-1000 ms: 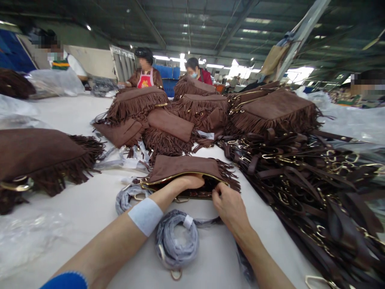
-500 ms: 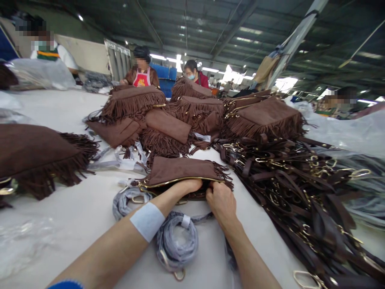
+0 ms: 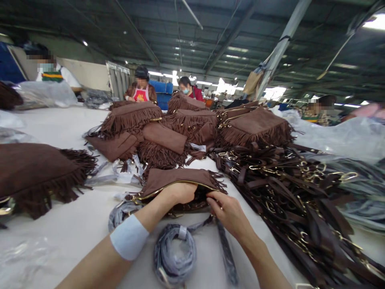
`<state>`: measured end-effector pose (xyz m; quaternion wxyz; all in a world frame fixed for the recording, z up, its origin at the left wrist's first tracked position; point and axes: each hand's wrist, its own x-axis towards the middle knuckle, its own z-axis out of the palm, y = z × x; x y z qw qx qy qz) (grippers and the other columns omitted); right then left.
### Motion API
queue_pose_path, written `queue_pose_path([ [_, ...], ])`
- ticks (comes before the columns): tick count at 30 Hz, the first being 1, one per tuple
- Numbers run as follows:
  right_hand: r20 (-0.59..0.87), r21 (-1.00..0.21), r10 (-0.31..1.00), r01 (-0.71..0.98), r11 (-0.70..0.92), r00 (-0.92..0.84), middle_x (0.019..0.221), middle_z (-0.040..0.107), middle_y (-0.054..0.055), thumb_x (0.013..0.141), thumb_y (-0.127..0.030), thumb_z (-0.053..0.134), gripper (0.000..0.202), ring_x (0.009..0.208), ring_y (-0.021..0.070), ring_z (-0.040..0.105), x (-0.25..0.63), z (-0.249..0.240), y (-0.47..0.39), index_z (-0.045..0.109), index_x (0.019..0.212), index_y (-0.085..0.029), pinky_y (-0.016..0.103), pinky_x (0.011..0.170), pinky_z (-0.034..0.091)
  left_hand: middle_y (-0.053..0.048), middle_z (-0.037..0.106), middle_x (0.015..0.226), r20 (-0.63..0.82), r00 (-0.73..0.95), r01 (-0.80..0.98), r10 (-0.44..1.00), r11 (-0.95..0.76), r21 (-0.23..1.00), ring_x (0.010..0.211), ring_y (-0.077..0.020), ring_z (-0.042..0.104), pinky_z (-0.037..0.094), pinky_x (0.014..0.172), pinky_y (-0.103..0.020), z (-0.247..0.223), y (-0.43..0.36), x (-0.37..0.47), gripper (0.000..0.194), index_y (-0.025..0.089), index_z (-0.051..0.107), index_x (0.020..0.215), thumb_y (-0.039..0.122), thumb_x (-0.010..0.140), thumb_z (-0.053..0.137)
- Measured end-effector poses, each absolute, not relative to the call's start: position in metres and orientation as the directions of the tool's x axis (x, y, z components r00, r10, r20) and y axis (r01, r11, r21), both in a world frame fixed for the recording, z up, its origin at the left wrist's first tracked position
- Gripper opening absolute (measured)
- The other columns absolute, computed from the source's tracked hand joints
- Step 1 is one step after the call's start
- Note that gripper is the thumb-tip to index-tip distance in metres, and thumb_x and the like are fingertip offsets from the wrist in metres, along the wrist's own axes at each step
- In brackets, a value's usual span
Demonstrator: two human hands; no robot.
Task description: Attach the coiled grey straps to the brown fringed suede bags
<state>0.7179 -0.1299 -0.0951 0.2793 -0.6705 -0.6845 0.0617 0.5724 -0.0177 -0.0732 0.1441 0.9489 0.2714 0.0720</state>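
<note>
A brown fringed handbag (image 3: 177,175) lies on the table in front of me, its gold zipper open along the near side. My left hand (image 3: 184,192) reaches into the opening, with its fingertips hidden inside. At the right end of the opening, my right hand (image 3: 227,206) pinches the bag's edge between thumb and fingers. A coiled strap wrapped in film (image 3: 160,255) sits on the near side of the bag, and a second wrapped coil (image 3: 117,216) is partly behind my left forearm. Below my right hand hangs a wrapped strap end (image 3: 226,253).
More fringed bags (image 3: 164,136) are piled behind. Another fringed bag (image 3: 33,164) lies at left. Dark leather straps with gold clips (image 3: 279,188) are heaped at right, beside clear plastic sheeting (image 3: 345,138). Several people stand around the table (image 3: 54,124).
My left hand has drawn slightly back, and more of it shows. The right hand has shifted, its fingers now extended along the bag's edge. The view has tilted up a little.
</note>
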Motion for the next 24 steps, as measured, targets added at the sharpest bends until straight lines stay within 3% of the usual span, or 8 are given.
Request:
queue_pose_path([
  [3,0.466,-0.648,0.878,0.717,0.256,0.108,0.087,0.07,0.004,0.089,-0.025,0.051,0.017,0.079,0.019,0.063,0.721,-0.092,-0.14,0.068,0.089,-0.022,0.029,0.072,0.046,-0.013,0.071,0.096,-0.076,0.885,0.458,0.459,-0.832,0.314,0.085,-0.0232,0.063,0.046,0.079,-0.03,-0.046,-0.017,0.561,0.027,0.013,0.069,0.088,0.014,0.08,0.043],
  [5,0.405,-0.845,0.879,0.469,0.256,0.251,0.076,0.067,0.002,0.086,-0.033,0.059,0.015,0.063,0.0149,0.056,0.718,-0.092,-0.142,0.069,0.084,-0.021,0.025,0.057,0.042,-0.007,0.069,0.083,-0.058,0.929,0.351,0.366,-0.819,0.454,0.076,-0.0188,0.059,0.045,0.07,-0.026,-0.031,-0.017,0.555,0.023,0.015,0.066,0.075,0.014,0.076,0.043],
  [7,0.244,-0.97,0.909,0.095,0.225,0.338,0.066,0.061,-0.001,0.08,-0.039,0.068,0.019,0.049,0.0091,0.041,0.712,-0.092,-0.14,0.068,0.081,-0.021,0.021,0.043,0.03,-0.002,0.065,0.074,-0.018,0.947,0.254,0.32,-0.715,0.652,0.069,-0.0146,0.054,0.042,0.063,-0.023,-0.023,-0.017,0.552,0.02,0.015,0.063,0.075,0.015,0.074,0.044],
  [9,0.125,-0.951,0.927,-0.225,0.214,0.352,0.065,0.059,-0.002,0.073,-0.041,0.075,0.023,0.046,0.0058,0.032,0.709,-0.091,-0.138,0.068,0.078,-0.019,0.018,0.04,0.02,0.0,0.061,0.07,-0.028,0.949,0.19,0.314,-0.501,0.844,0.063,-0.0118,0.051,0.039,0.057,-0.021,-0.023,-0.018,0.552,0.018,0.015,0.061,0.08,0.019,0.074,0.045],
  [11,0.076,-0.892,0.929,-0.392,0.226,0.362,0.068,0.059,-0.002,0.069,-0.041,0.079,0.026,0.047,0.0045,0.03,0.708,-0.089,-0.135,0.067,0.076,-0.018,0.016,0.039,0.018,0.0,0.059,0.069,-0.043,0.951,0.128,0.306,-0.265,0.956,0.06,-0.0108,0.051,0.039,0.056,-0.021,-0.029,-0.021,0.555,0.016,0.014,0.059,0.079,0.024,0.075,0.048],
  [15,0.104,-0.863,0.904,-0.414,0.289,0.415,0.071,0.06,0.0,0.071,-0.046,0.077,0.03,0.051,0.006,0.036,0.709,-0.086,-0.135,0.07,0.083,-0.019,0.016,0.042,0.025,0.001,0.058,0.067,-0.043,0.954,0.073,0.296,-0.09,0.993,0.062,-0.0108,0.053,0.041,0.06,-0.022,-0.051,-0.029,0.568,0.015,0.014,0.059,0.076,0.025,0.068,0.061],
  [22,0.241,-0.892,0.874,-0.259,0.371,0.422,0.079,0.062,0.002,0.082,-0.048,0.066,0.03,0.053,0.0082,0.04,0.707,-0.086,-0.137,0.069,0.092,-0.021,0.019,0.044,0.029,0.004,0.053,0.061,0.079,0.894,0.017,0.441,-0.209,0.978,0.055,-0.0082,0.042,0.032,0.052,-0.021,-0.074,-0.043,0.587,0.012,0.011,0.064,0.072,0.018,0.064,0.058],
  [24,0.24,-0.885,0.86,-0.264,0.384,0.45,0.084,0.064,0.005,0.081,-0.05,0.066,0.031,0.061,0.0117,0.05,0.709,-0.085,-0.136,0.07,0.091,-0.021,0.021,0.046,0.034,0.004,0.05,0.056,0.079,0.872,0.04,0.484,-0.232,0.972,0.052,-0.008,0.041,0.03,0.05,-0.021,-0.073,-0.043,0.587,0.009,0.012,0.062,0.065,0.019,0.065,0.056],
])
